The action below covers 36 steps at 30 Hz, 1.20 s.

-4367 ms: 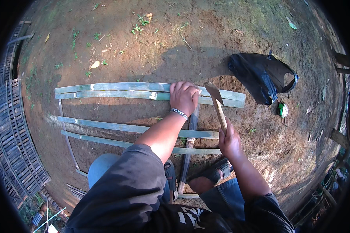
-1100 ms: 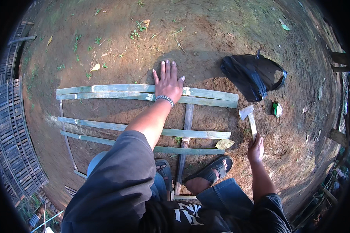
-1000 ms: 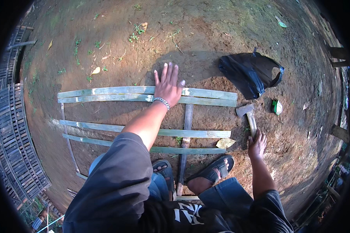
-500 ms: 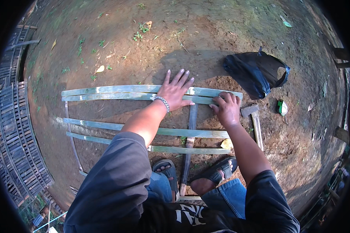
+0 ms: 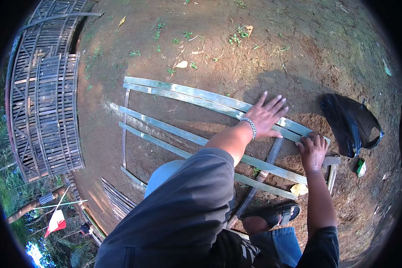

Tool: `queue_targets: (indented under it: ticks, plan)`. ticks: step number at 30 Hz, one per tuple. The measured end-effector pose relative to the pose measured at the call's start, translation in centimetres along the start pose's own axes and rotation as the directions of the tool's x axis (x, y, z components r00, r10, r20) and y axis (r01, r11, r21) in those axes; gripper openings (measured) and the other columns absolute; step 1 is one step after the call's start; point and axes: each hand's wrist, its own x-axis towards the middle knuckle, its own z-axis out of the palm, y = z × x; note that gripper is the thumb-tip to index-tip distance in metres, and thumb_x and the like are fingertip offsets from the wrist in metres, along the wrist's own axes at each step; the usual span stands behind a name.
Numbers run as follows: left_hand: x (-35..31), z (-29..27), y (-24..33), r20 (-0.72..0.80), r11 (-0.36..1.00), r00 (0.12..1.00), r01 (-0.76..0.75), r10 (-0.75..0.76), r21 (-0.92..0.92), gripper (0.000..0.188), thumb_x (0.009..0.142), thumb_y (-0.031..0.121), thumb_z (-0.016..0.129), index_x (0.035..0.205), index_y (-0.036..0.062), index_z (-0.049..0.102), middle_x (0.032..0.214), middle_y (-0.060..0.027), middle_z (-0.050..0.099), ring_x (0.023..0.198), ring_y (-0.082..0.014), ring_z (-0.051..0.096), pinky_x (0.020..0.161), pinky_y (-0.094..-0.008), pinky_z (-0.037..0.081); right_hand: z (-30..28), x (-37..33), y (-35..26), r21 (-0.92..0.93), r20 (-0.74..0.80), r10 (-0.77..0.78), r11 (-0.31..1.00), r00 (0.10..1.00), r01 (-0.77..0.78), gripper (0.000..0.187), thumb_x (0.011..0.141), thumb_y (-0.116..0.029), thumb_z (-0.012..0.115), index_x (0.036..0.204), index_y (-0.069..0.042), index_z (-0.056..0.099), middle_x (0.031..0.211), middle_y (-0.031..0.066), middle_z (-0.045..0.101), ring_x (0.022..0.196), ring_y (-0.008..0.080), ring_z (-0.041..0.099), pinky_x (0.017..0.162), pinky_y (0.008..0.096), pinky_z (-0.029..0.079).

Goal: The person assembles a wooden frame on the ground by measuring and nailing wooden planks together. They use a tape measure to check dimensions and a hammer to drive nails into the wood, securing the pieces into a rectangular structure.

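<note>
Two pale green bamboo slats (image 5: 187,94) lie side by side at the far edge of a flat bamboo frame on the ground. My left hand (image 5: 267,117) rests flat on them, fingers spread, with a chain bracelet at its wrist. At their right end my right hand (image 5: 312,149) has its fingers bent over the nearer slat, thumb at the near edge. Closer to me lie two more slats, a middle one (image 5: 165,128) and a near one (image 5: 158,145). Under the slats runs a dark bamboo crosspiece (image 5: 272,154); a thin strip (image 5: 124,111) crosses their left ends.
Right of my forearm lies a hammer (image 5: 331,161), partly hidden. Beyond it are a black plastic bag (image 5: 344,118) and a small green and white object (image 5: 361,168). A yellow leaf (image 5: 299,189) touches the near slat. Slatted bamboo panels (image 5: 53,116) stand at the left.
My view has swung left, so the frame and hands appear shifted right and tilted. Both hands keep about the same places on the slats.
</note>
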Motion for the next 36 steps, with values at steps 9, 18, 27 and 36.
queue_targets:
  ticks: [9, 18, 27, 36]
  plan:
    - [1.1, -0.2, 0.6, 0.047, 0.997, 0.998, 0.036, -0.034, -0.061, 0.103, 0.087, 0.08, 0.051, 0.162, 0.0142, 0.026, 0.171, -0.0117, 0.019, 0.159, -0.0271, 0.012, 0.126, -0.0615, 0.005, -0.3, -0.3, 0.7, 0.045, 0.043, 0.082, 0.995, 0.996, -0.084, 0.031, 0.072, -0.032, 0.085, 0.098, -0.017, 0.077, 0.113, 0.0027, 0.064, 0.114, 0.0274, 0.057, 0.104, 0.0491, 0.04]
    - [0.7, -0.4, 0.7, 0.036, 0.997, 0.998, 0.052, -0.049, -0.065, 0.101, 0.084, 0.075, 0.06, 0.158, 0.0112, 0.036, 0.167, -0.0127, 0.028, 0.157, -0.0287, 0.018, 0.126, -0.0603, 0.006, -14.2, 1.3, -2.2, 0.345, -0.687, 0.181, 0.934, 0.704, 0.096, 0.019, 0.084, -0.002, 0.072, 0.102, -0.006, 0.068, 0.097, 0.0094, 0.068, 0.086, 0.03, 0.066, 0.08, 0.0454, 0.053]
    - [0.7, -0.3, 0.6, 0.057, 0.996, 0.997, 0.052, -0.047, -0.076, 0.101, 0.085, 0.072, 0.061, 0.16, 0.0111, 0.031, 0.169, -0.0115, 0.023, 0.158, -0.0283, 0.014, 0.126, -0.059, 0.005, -6.0, 12.9, 13.4, -0.05, 0.333, 0.612, 0.771, 0.718, -0.635, 0.033, 0.096, -0.026, 0.06, 0.122, -0.007, 0.068, 0.128, 0.0225, 0.067, 0.12, 0.0377, 0.063, 0.101, 0.043, 0.049]
    - [0.4, 0.4, 0.5, 0.06, 0.999, 0.997, 0.045, -0.044, -0.012, 0.097, 0.09, 0.077, 0.049, 0.162, 0.0161, 0.026, 0.17, -0.0086, 0.022, 0.158, -0.026, 0.012, 0.126, -0.0596, 0.005, 4.2, 11.1, 18.3, 0.488, 0.351, 0.55, 0.584, 0.758, -0.649, 0.041, 0.097, -0.034, 0.061, 0.129, -0.009, 0.066, 0.133, 0.0177, 0.066, 0.124, 0.0298, 0.062, 0.105, 0.037, 0.045]
